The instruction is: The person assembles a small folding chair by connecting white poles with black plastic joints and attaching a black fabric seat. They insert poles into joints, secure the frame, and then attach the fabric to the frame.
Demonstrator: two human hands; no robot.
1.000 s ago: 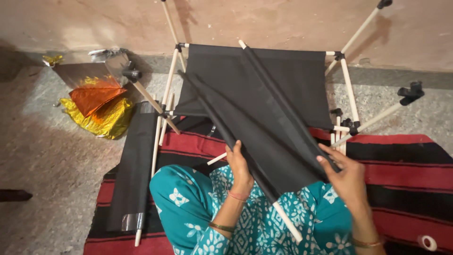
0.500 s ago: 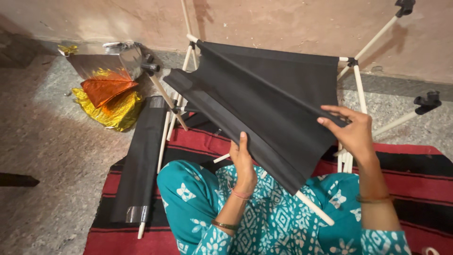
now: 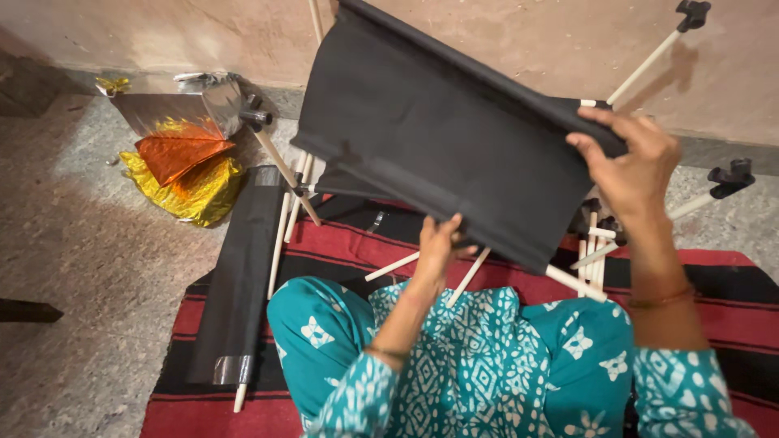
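A black fabric panel [image 3: 438,130] stretched on white rods is held up and tilted in front of me. My left hand [image 3: 436,243] grips its lower edge near the middle. My right hand [image 3: 637,162] clasps its upper right corner, where a white rod [image 3: 649,61] with a black connector sticks out toward the wall. More white rods [image 3: 479,272] poke out below the panel over my lap.
A second black fabric panel on rods [image 3: 239,276] lies on the red and black striped mat [image 3: 730,300] at left. Yellow and orange foil wrapping [image 3: 182,166] sits on the stone floor by the wall. Rods with black connectors [image 3: 726,182] stand at right.
The panel has been lifted higher and tilted, now one flat sheet instead of a folded bundle. My right hand moved up to its top right corner; my left hand stayed at the lower edge.
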